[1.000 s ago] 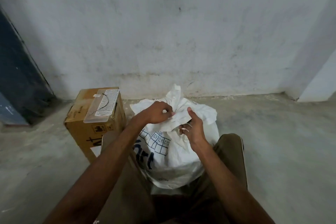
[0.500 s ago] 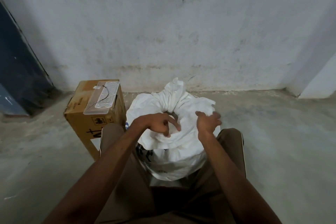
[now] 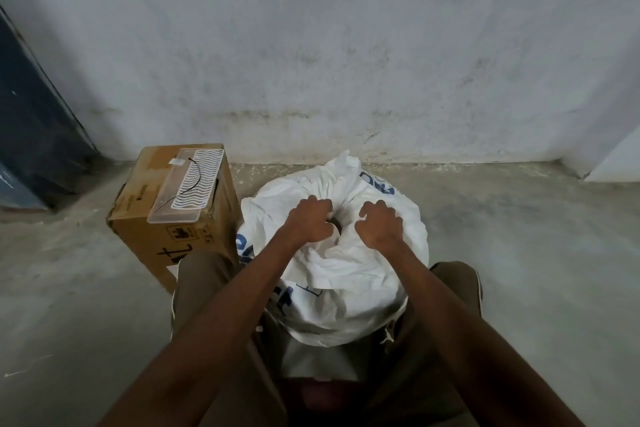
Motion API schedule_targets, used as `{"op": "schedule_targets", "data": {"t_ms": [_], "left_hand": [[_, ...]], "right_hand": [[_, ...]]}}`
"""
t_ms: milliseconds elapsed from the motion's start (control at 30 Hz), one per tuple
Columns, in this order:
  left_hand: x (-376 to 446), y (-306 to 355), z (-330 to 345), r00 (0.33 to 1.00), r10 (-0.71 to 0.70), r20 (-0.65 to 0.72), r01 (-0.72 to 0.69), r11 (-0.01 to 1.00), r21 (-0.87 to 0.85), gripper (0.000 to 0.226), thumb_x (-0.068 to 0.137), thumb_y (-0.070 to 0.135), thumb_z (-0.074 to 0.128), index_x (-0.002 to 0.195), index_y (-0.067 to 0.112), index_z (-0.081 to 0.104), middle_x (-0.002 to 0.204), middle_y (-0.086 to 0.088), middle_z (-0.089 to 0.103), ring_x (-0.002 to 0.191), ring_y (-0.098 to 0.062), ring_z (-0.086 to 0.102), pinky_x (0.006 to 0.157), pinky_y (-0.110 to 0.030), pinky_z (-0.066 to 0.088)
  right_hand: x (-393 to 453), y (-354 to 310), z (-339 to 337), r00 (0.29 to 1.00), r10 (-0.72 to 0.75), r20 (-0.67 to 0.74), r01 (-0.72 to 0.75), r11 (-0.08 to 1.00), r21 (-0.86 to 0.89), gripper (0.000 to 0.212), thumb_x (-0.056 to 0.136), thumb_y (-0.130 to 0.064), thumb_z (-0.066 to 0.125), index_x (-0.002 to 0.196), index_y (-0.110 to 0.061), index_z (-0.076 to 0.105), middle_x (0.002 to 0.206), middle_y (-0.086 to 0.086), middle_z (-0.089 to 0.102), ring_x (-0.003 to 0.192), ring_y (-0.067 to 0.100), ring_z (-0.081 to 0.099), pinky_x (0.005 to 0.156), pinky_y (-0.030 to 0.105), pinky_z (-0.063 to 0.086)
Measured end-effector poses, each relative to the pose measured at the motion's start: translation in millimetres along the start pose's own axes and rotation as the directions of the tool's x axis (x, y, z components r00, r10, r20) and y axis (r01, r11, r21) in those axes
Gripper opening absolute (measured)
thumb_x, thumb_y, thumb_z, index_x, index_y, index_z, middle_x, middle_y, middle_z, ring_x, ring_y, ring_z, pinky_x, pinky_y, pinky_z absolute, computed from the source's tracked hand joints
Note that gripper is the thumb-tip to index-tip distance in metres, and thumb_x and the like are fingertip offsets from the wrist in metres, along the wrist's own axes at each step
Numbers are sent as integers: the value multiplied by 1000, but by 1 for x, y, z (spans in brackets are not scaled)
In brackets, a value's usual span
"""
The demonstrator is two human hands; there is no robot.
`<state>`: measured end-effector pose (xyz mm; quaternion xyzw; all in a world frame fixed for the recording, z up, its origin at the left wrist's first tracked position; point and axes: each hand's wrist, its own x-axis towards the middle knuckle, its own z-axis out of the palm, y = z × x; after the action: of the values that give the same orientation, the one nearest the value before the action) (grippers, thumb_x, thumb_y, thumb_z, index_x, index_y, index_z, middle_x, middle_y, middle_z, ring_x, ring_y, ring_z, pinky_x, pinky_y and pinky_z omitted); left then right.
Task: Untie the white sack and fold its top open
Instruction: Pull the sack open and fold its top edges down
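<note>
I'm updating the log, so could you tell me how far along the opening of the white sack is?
Done: the white sack looks untied, with a dark opening showing at its mouth. In hand: the left hand and right hand each grip the rim on either side of that gap, with some cloth turned outward. Left: the far edge stands bunched, so the top is not fully folded open.

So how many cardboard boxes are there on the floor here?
1. The cardboard box stands on the floor by the wall, left of the white sack, with a clear plastic tray lying on top. Others may sit outside the view.
</note>
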<state>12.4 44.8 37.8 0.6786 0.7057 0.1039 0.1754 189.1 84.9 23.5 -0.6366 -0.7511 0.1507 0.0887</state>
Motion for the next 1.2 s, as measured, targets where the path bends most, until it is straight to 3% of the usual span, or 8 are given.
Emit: {"op": "schedule_targets", "data": {"t_ms": [200,367,567,667,833,1000,1100,1200], "left_hand": [[69,-12,-3,984,-119,133,93,978,185,53,92,28,63,134,2,47,129,-20,59,114,-37,61,82,-35,45],[131,-22,6,987,-161,22,136,894,426,43,90,36,61,127,16,59,125,-9,61,119,-31,56,97,-41,45],[172,-58,44,965,-202,168,169,967,193,110,82,36,72,159,18,-4,155,-11,32,150,-42,12,117,-65,9],[171,-70,44,969,-163,187,127,973,190,125,72,36,76,158,22,-14,143,-11,42,144,-40,24,112,-77,4],[158,-70,4,970,-154,186,116,973,201,132,65,57,79,159,17,-4,147,-12,49,143,-35,34,114,-72,9],[127,-58,-56,964,-205,168,192,977,90,68,80,56,69,139,30,48,150,1,47,148,-36,24,109,-77,-5],[99,-54,-89,980,-190,-53,193,979,67,53,80,42,64,129,24,53,135,-12,49,138,-39,34,113,-68,19],[67,-58,-123,967,-145,-209,132,988,-76,32,60,34,55,85,14,60,94,-10,63,103,-37,61,79,-36,45]], "right_hand": [[68,-1,3,975,7,223,19,994,-112,55,96,-51,53,138,-16,50,141,9,54,129,32,53,101,43,44],[122,-10,24,997,67,25,-59,965,-257,66,88,-37,63,143,-11,39,150,15,39,135,40,42,104,46,42],[156,-8,55,996,24,89,5,948,-317,99,83,-33,70,157,-9,8,159,23,24,148,48,16,121,57,11],[165,-1,55,996,20,89,2,971,-241,97,78,-30,75,153,-8,19,148,18,44,141,40,37,119,53,25],[153,4,21,999,-34,2,34,994,-101,79,73,-21,81,136,-8,36,119,9,66,111,30,64,97,40,46],[126,-2,-30,994,-96,-49,88,986,-140,90,80,-21,75,150,-10,19,115,8,70,110,31,66,106,46,38],[105,-7,-67,988,-139,-68,125,977,-173,55,86,-22,66,135,-22,41,119,1,67,116,28,62,107,48,30],[82,-5,-100,962,-198,-189,150,959,-240,41,86,-21,61,124,-25,46,106,0,66,105,27,64,103,49,30]]}}
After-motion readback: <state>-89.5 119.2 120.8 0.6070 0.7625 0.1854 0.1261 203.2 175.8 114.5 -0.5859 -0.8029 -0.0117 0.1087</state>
